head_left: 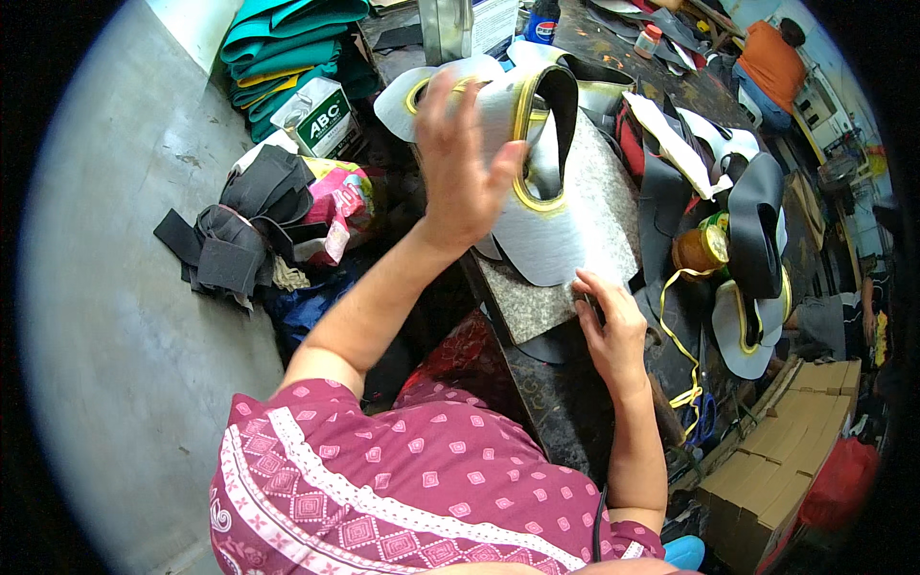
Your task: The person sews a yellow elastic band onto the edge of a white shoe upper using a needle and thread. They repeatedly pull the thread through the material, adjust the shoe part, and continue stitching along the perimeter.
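A silver-grey shoe upper with yellow edging round its opening lies on a speckled grey slab at the table's edge. Raised over its left side is my left hand, slightly blurred, fingers stretched and thumb apart, with nothing visible in it. My right hand is by the upper's near right edge, loosely bent, thumb and forefinger apart. Its fingertips are close to that edge; whether they touch it I cannot tell. Behind my left hand is another silver upper with yellow edging, partly hidden.
To the right are a jar of amber stuff, yellow ribbon, black pieces and more silver uppers. A metal can and a bottle stand behind. Cardboard boxes sit lower right. A person sits far right.
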Motion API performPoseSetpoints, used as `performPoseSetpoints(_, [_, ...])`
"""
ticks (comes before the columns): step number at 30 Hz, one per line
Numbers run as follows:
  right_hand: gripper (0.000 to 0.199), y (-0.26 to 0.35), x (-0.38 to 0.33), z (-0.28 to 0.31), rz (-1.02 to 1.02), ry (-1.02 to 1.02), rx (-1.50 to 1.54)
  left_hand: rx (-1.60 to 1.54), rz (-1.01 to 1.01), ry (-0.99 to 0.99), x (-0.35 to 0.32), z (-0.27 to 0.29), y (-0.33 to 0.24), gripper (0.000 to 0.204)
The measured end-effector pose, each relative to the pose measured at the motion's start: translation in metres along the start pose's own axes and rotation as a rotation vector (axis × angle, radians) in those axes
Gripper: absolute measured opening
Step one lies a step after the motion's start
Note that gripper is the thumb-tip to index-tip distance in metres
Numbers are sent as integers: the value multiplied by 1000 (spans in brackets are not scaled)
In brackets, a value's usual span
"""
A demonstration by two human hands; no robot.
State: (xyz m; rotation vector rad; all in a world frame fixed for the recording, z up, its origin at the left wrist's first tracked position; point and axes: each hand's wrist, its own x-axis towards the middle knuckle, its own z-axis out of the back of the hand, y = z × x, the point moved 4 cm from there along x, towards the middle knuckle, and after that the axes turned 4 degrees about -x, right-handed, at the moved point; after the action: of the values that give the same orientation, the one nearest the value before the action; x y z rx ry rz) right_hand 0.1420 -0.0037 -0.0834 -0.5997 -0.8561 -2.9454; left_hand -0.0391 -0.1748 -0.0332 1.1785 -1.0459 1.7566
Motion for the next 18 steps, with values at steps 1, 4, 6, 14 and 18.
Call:
performPoseSetpoints(1, [44, 0, 0, 0, 9, -8, -6, -100, -65, 139, 17, -13, -3, 62])
performPoseSetpoints(4, [43, -2, 0, -2, -16, -10, 3, -114, -264, 304, 86, -75, -7, 40])
performPoseSetpoints(6, [43, -1, -1, -1, 8, -36, -19, 92, -48, 844, 128, -156, 12, 20])
performPoseSetpoints(14, [45, 1, -3, 0, 34, -66, -28, 282, -174, 1462, 84, -326, 88, 34])
performPoseSetpoints(18, [46, 1, -3, 0, 30, -49, -6, 75, -18, 1555, 58, -340, 115, 51])
